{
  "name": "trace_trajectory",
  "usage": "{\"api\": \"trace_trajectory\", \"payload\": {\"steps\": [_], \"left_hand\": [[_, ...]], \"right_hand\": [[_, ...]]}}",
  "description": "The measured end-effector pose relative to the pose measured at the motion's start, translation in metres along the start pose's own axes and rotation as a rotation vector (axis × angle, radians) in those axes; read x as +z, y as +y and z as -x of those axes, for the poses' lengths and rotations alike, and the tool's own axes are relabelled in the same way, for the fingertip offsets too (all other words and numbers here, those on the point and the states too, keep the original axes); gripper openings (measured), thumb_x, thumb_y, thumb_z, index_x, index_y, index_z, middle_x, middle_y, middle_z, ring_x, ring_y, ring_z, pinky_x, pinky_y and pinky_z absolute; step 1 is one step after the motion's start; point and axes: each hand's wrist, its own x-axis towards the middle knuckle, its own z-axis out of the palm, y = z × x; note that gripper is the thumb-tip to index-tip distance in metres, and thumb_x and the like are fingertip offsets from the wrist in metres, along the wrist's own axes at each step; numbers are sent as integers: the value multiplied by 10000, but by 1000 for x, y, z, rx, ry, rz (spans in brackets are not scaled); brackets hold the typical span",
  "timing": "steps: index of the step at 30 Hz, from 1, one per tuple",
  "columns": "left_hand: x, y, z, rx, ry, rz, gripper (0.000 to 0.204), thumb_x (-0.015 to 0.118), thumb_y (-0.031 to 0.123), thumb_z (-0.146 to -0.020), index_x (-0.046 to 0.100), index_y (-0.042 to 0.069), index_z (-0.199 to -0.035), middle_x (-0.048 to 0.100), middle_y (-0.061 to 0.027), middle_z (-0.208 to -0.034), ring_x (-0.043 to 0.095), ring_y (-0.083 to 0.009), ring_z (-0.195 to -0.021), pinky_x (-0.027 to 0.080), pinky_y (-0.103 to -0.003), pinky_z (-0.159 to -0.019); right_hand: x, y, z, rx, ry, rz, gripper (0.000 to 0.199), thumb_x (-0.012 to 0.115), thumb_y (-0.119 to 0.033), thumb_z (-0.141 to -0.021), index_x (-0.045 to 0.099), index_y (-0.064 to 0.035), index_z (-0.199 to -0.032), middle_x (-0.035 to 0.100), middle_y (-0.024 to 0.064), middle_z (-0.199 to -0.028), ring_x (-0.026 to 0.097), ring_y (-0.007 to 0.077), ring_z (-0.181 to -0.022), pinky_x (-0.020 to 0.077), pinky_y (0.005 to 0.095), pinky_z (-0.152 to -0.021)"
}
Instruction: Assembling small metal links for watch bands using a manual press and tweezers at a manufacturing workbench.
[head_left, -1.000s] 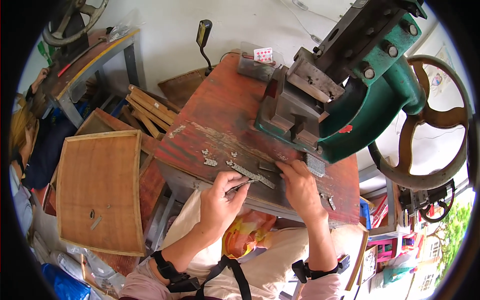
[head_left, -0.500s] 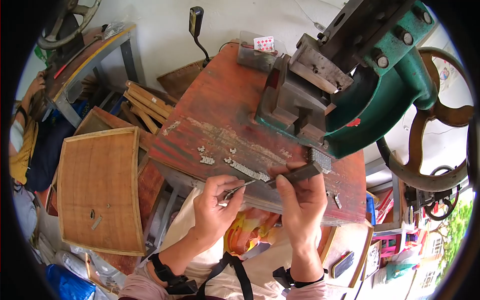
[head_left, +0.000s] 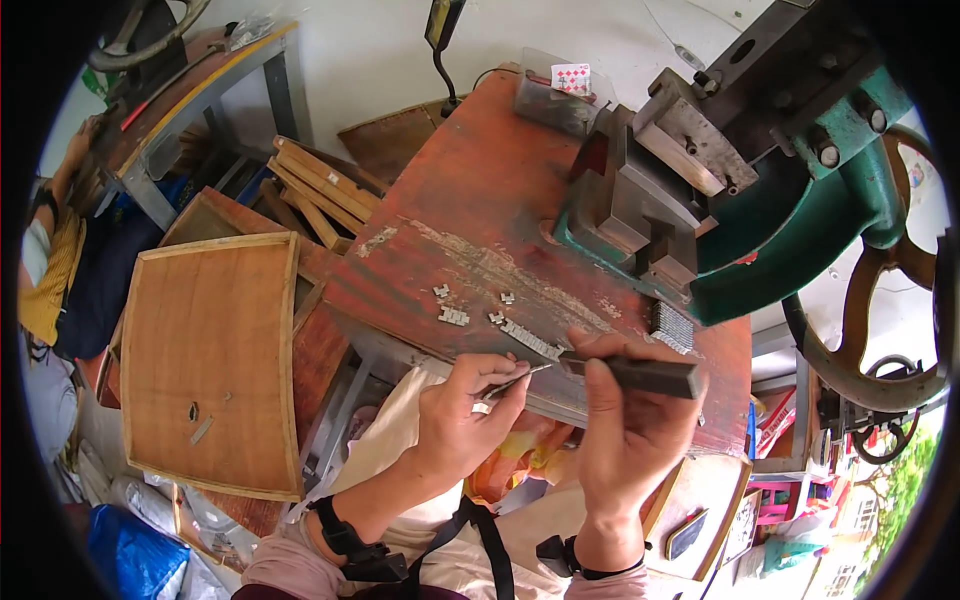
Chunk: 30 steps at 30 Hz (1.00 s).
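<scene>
My left hand (head_left: 468, 405) is closed on thin metal tweezers (head_left: 524, 374), whose tips point right, toward my right hand. My right hand (head_left: 635, 430) grips a dark rectangular bar (head_left: 655, 377) between thumb and fingers, its narrow end toward the tweezers' tips. Whether anything small sits between the two tools is too fine to make out. Just beyond the tips, a strip of silver watch-band links (head_left: 528, 338) lies at the table's near edge. Short link pieces (head_left: 454, 316) are left of it. A block of silver links (head_left: 672, 327) lies beyond my right hand.
The worn red table (head_left: 430, 210) carries a green hand press (head_left: 745, 285) at right and a clear plastic box (head_left: 545, 108) with a playing card at the back. A wooden tray (head_left: 215, 350) holding small pieces stands left. Another person's arm (head_left: 75, 150) shows far left.
The whole view has shifted, so the table and press appear farther right. My right hand has turned, and the bar's outer end now tilts downward. Both hands keep their grips near the link strip.
</scene>
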Motion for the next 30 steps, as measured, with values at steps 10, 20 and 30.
{"api": "trace_trajectory", "payload": {"steps": [10, 20, 30], "left_hand": [[-2, 0, 0, 31, 16, -24, 244, 667, -7, -767, 493, -25, -938, 668, -136, -869, 673, -184, -810, 545, -248, -663], [-1, 1, 2, -12, -30, -27, 235, 638, -69, -767, 471, -50, -931, 654, -171, -914, 643, -181, -890, 524, -247, -760], [1, -4, 3, 46, 28, -83, 229, 671, 19, -766, 507, -22, -920, 672, -132, -852, 679, -190, -770, 543, -260, -626]], "right_hand": [[5, 12, 13, 53, -18, 83, 224, 525, 71, -845, 396, 32, -1024, 624, 158, -937, 644, 181, -864, 501, 233, -706], [17, 13, 14, 162, -16, 218, 191, 540, 38, -854, 426, 47, -1006, 633, 125, -953, 640, 183, -878, 508, 256, -723], [9, 11, 20, 257, -34, 235, 115, 514, 50, -860, 450, 54, -956, 624, 167, -929, 643, 185, -843, 511, 264, -711]]}}
